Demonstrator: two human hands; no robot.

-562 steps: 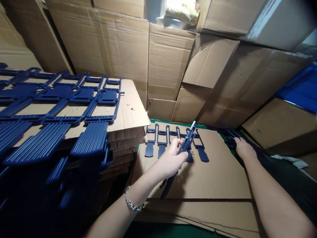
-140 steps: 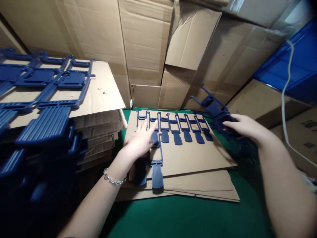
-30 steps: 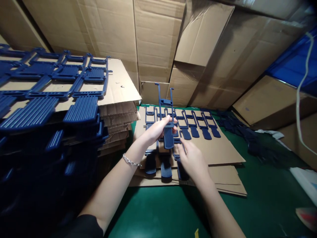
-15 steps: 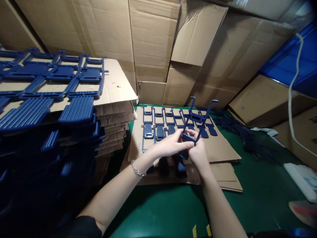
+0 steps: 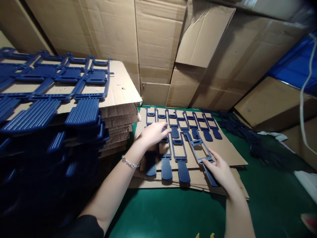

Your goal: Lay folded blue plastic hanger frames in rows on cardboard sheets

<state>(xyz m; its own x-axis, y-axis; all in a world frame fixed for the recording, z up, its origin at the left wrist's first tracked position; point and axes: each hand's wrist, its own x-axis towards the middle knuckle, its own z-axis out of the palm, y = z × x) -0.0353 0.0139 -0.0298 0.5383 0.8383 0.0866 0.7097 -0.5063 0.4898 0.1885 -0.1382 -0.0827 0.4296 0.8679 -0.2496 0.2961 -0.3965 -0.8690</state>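
Note:
My right hand (image 5: 218, 168) grips a dark blue plastic frame (image 5: 197, 142) near the joint with its ribbed paddle. This part lies tilted low over the cardboard sheet (image 5: 231, 155), at the right end of the front row. My left hand (image 5: 154, 134) hovers above the row's left side, thumb and fingers apart, with nothing seen in it. Beneath it and beside it are like parts, one with a ribbed paddle (image 5: 183, 172) reaching past the sheet's edge. A back row of the same frames (image 5: 203, 122) lies behind, partly covered by my left hand.
At left stands a tall stack of cardboard layers (image 5: 121, 114) loaded with blue frames (image 5: 95, 77). Cardboard boxes (image 5: 156, 43) wall the back. Dark parts (image 5: 247, 135) lie in a heap on the green table (image 5: 153, 211) at right. A white cable (image 5: 302, 99) hangs there.
The frame that both hands held upright is now down at the front row's right end, in my right hand only. My left hand let go and moved left.

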